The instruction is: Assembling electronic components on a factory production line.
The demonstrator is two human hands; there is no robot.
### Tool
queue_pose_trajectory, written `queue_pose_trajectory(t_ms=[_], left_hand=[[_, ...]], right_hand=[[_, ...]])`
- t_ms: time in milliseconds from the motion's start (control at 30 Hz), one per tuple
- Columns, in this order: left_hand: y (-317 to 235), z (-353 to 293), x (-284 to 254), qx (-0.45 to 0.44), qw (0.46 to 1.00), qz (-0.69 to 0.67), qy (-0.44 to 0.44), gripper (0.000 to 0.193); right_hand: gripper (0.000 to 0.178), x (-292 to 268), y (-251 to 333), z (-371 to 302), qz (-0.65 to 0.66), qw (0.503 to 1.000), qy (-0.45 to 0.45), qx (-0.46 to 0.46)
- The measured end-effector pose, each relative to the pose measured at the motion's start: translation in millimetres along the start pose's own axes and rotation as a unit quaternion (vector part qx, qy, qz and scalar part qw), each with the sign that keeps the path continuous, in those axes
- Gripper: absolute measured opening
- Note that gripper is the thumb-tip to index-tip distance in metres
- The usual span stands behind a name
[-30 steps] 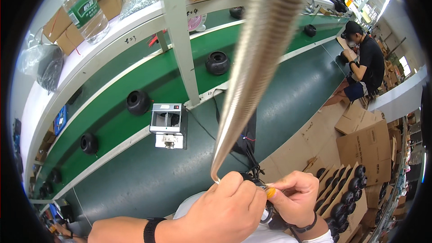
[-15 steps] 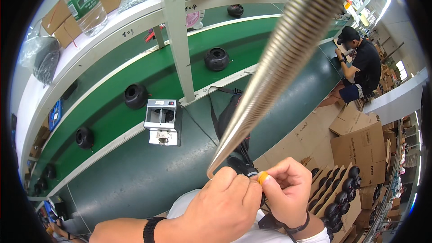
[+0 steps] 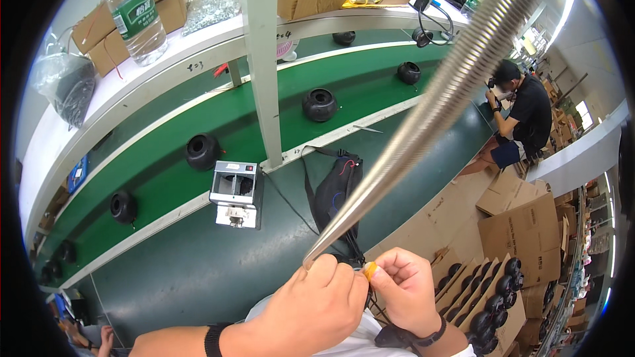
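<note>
My left hand point(image 3: 317, 301), with a dark band at its wrist, is closed, knuckles up; its fingers hide what they hold. Touching it or just beside it is the bent lower end of a ribbed metal gooseneck tube point(image 3: 423, 116). Close on the right, my right hand point(image 3: 405, 291) pinches between thumb and finger a small yellow-orange piece point(image 3: 370, 270); whether it is tape or a sleeve I cannot tell. Dark thin cords hang below the fingers. Beyond the hands, a black strapped bag point(image 3: 336, 192) lies on the dark green bench point(image 3: 172, 277).
A small grey-and-white benchtop machine point(image 3: 236, 195) stands left, its cord trailing right. Behind it, round black housings point(image 3: 320, 104) sit on a green conveyor point(image 3: 264, 125) under a white shelf post point(image 3: 261, 66). A carton of black parts point(image 3: 486, 297) is at right; a co-worker point(image 3: 526, 106) sits farther off.
The view has shifted, showing more of the shelf and bag. Both hands stay close together; my right hand still pinches the yellow-orange piece.
</note>
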State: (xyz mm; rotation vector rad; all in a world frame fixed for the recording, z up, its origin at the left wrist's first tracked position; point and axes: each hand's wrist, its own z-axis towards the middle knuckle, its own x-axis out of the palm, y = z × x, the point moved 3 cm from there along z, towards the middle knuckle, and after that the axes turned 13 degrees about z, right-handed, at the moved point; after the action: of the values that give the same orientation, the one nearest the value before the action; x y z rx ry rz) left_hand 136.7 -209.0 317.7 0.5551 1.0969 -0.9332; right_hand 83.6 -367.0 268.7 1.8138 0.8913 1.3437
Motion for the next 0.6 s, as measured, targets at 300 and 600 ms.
queue_pose_trajectory(t_ms=[300, 600], left_hand=[[10, -1, 2, 0.013, 0.999, 0.027, -0.022, 0.022], [15, -3, -1, 0.015, 0.998, 0.054, -0.036, 0.021]], right_hand=[[0.011, 10, -3, 3, 0.02, 0.996, 0.036, 0.074], [0.016, 15, 3, 6, -0.033, 0.991, 0.068, 0.109]])
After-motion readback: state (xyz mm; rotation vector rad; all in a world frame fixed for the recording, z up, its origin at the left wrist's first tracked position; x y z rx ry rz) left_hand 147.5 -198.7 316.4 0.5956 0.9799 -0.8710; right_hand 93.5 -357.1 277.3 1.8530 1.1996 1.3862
